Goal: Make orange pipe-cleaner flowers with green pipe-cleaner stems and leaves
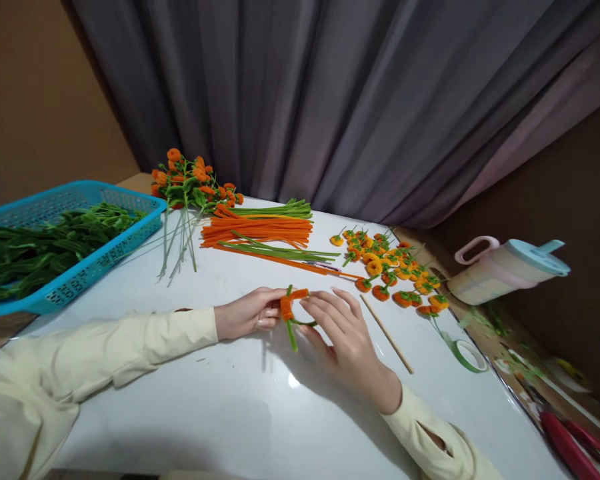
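Observation:
Near the middle of the white table, my left hand [253, 313] pinches an orange and green fuzzy piece [287, 308] between thumb and fingers. The piece is orange at the top, with green ends sticking out above and below. My right hand [340, 327] is at its right side, fingers curved around a green strand that bends from the piece. Beyond the hands lie a bundle of orange fuzzy stems [260, 230] and green fuzzy stems [285, 211]. A thin wooden stick [387, 335] rests just right of my right hand.
A blue basket [97, 252] of green leaves stands at the left. Orange flowers [200, 173] lie at the back left, small orange and yellow flower heads [375, 267] at the right. Green tape [471, 356], a tumbler [505, 270] and red-handled tool [567, 443] are farther right.

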